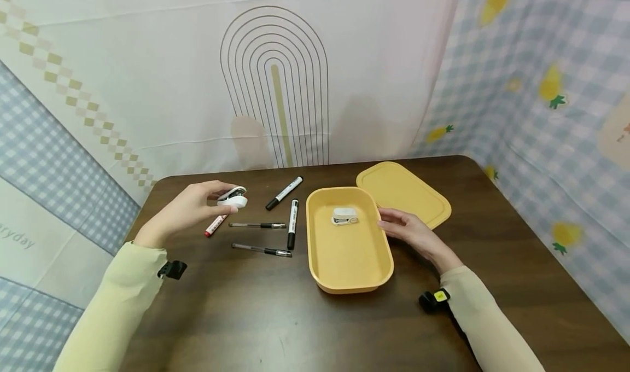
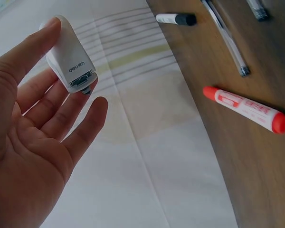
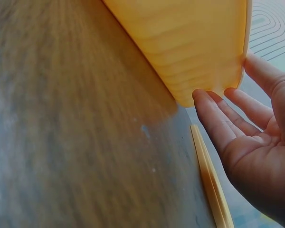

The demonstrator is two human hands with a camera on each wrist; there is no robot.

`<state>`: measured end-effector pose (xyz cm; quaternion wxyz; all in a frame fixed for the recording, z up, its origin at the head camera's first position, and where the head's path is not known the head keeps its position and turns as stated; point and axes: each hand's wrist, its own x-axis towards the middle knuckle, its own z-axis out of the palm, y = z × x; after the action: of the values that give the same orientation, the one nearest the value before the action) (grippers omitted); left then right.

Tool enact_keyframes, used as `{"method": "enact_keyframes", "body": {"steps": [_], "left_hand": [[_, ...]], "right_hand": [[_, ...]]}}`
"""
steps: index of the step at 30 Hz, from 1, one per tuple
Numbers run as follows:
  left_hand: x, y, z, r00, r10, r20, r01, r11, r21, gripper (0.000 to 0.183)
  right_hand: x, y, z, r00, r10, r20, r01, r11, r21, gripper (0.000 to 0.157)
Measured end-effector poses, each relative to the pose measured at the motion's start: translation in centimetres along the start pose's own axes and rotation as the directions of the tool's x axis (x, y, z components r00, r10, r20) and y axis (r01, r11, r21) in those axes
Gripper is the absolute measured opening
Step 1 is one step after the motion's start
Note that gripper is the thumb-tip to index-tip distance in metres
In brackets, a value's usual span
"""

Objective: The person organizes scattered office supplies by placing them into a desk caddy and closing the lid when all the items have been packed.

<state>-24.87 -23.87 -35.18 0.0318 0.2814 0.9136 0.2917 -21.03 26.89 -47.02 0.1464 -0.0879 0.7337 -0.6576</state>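
Observation:
My left hand (image 1: 189, 205) holds a small white mini stapler (image 1: 233, 198) above the left of the table, pinched between thumb and fingers. Lettering shows on its top in the left wrist view, where the little finger stands apart from it. A yellow plastic box (image 1: 350, 260) stands upright on the table, without its lid. Inside, near its far end, lies a second white mini stapler (image 1: 344, 216). My right hand (image 1: 410, 232) grips the box's right side, with the thumb at the rim and fingertips against the outer wall in the right wrist view.
The flat yellow lid (image 1: 408, 194) lies behind the box at right. Between left hand and box are a red marker (image 1: 215, 226), two black markers (image 1: 285, 192) and two pens (image 1: 262, 250). Patterned cloth (image 1: 394, 60) hangs beyond the dark wooden table (image 1: 266, 312).

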Motion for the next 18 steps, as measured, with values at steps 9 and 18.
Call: {"method": "enact_keyframes", "body": {"steps": [9, 18], "left_hand": [[1.8, 1.2, -0.3, 1.000, 0.026, 0.016, -0.027, 0.999, 0.025, 0.052], [3.7, 2.3, -0.1, 0.996, 0.090, 0.027, -0.091, 0.995, 0.042, 0.052]], "right_hand": [[0.1, -0.1, -0.2, 1.000, -0.003, -0.008, 0.003, 1.000, -0.015, 0.063], [0.1, 0.1, 0.0, 1.000, -0.003, 0.002, 0.003, 1.000, -0.003, 0.061]]}}
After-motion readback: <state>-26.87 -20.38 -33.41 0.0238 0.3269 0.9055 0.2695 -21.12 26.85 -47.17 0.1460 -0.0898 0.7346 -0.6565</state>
